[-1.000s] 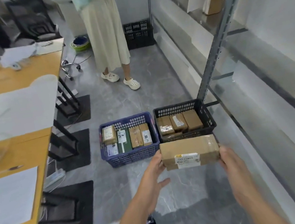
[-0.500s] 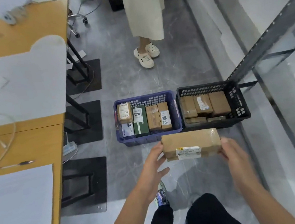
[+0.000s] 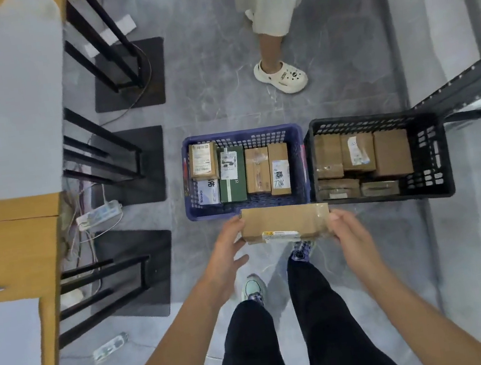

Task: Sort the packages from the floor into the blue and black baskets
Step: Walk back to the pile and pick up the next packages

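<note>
- Floor (image 3: 221, 98): grey tile; carries both baskets, which stand just beside each other.
- Black basket (image 3: 433, 155): on the right, brown packages inside.
- Blue basket (image 3: 238, 134): on the left, holds a row of packages, one green.
- Package (image 3: 285, 221): brown cardboard, labelled near face; held off the floor at the baskets' near rims.
- Left hand (image 3: 227, 252): fingers hold the package's left end.
- Right hand (image 3: 348, 232): fingers curled round its right end.
</note>
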Demonstrator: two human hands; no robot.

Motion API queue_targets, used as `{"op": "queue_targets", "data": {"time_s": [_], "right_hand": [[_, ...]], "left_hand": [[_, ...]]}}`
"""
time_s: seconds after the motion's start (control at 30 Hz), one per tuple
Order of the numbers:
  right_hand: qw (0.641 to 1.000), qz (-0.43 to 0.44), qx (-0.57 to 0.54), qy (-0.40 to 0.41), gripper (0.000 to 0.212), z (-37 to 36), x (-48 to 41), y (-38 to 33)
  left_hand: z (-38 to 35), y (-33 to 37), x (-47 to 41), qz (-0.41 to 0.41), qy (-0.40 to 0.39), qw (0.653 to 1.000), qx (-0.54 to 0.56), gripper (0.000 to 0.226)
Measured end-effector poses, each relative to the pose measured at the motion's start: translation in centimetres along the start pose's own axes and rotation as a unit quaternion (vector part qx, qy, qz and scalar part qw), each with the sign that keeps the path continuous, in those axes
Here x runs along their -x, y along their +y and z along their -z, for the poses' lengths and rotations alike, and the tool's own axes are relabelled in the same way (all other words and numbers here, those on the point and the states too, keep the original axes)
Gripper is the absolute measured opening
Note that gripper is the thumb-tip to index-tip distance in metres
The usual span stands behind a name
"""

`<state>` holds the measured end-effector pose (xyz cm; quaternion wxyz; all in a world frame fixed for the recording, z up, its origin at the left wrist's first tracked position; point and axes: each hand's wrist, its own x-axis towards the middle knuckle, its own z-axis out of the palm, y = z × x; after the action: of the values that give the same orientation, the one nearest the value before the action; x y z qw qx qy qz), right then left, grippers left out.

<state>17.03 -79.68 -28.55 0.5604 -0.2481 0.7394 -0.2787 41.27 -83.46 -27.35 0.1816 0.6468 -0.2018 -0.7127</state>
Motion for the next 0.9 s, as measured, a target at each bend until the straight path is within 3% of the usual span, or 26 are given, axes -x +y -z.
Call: {"op": "queue_targets", "data": {"time_s": [0.33,0.47,0.53,0.63,0.73,0.8,0.9], "right_hand": [[0.995,-0.083,0.048,-0.043,0.016,-3.8,-13.1,2.2],[0.991,-0.107,0.072,-0.04,0.034,-6.4,-18.5,5.2],[0.988,-0.12,0.089,-0.028,0.037,-7.7,-21.6,6.9],[0.986,-0.126,0.107,-0.01,0.023,-9.5,-26.0,9.2],[0.983,-0.133,0.125,-0.004,0.035,-10.6,-29.8,11.0],[0.978,-0.146,0.146,-0.014,0.038,-11.1,-31.8,12.1],[0.966,-0.179,0.183,-0.045,0.035,-11.9,-34.4,13.7]], "left_hand": [[0.5,-0.4,-15.7,0.078,0.047,0.995,-0.043,0.054],[1.3,-1.7,-22.0,0.095,0.036,0.992,-0.072,0.083],[1.6,-2.6,-25.3,0.094,0.026,0.991,-0.094,0.087],[2.0,-3.9,-29.7,0.109,0.022,0.984,-0.135,0.066],[2.5,-5.5,-33.7,0.13,0.016,0.975,-0.178,0.023],[2.8,-6.4,-35.8,0.141,0.002,0.969,-0.202,0.022],[2.7,-7.2,-38.5,0.147,-0.012,0.957,-0.249,0.041]]}}
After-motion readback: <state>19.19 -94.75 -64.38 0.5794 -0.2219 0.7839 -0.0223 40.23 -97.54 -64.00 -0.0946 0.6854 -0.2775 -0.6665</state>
